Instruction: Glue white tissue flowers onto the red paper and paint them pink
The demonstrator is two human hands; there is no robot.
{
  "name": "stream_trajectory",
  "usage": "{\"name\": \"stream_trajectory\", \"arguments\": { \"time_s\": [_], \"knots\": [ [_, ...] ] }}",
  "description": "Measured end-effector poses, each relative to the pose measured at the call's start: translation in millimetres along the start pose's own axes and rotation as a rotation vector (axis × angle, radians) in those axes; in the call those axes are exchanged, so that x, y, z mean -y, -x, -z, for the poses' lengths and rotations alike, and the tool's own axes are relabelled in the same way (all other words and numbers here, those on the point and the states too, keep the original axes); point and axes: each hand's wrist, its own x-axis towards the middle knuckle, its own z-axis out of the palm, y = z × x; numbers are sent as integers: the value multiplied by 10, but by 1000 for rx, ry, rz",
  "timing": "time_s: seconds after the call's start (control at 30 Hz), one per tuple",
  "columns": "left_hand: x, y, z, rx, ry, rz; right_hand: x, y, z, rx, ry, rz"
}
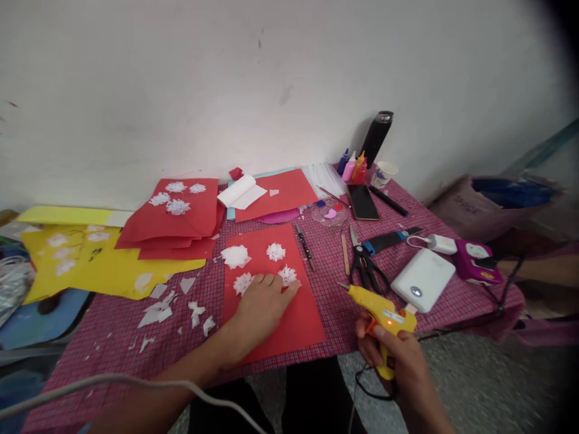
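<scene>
- Work surface, head view: table under a red-and-blue checked cloth [104,361], set against a plain grey-white wall [226,78].
- Left hand [262,307]: palm down over a flat, rectangular red paper sheet [289,328]; fingers close together. Whether they pinch anything cannot be told.
- Ruffled white paper flowers [275,251]: four on the sheet, two just beside the left fingertips, two farther beyond them.
- Right hand [402,355]: wrapped around the handle of a yellow plastic glue gun [362,295], a finger at its orange trigger; nozzle directed left, side light glowing orange.
- Beyond the right hand: black-handled metal scissors [364,265], near the nozzle.
- Right of the scissors, beyond the right hand: white rectangular power bank [425,277].
- Beyond the left fingertips, to their right: slim dark patterned pencil [305,246].
- Left of the left hand: torn white paper scraps [158,310].
- Beyond the scraps: stacked red paper sheets [181,226] bearing four more flowers.
</scene>
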Motion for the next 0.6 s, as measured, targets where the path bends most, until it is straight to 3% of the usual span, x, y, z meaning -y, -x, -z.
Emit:
{"name": "stream_trajectory", "arguments": {
  "time_s": [0.27,0.6],
  "knots": [
    [-108,46,69,15,-45,-60,6,4,0,-1,26,11],
    [-82,29,31,-11,-60,-36,42,5,-42,4,22,-12]
  ]
}}
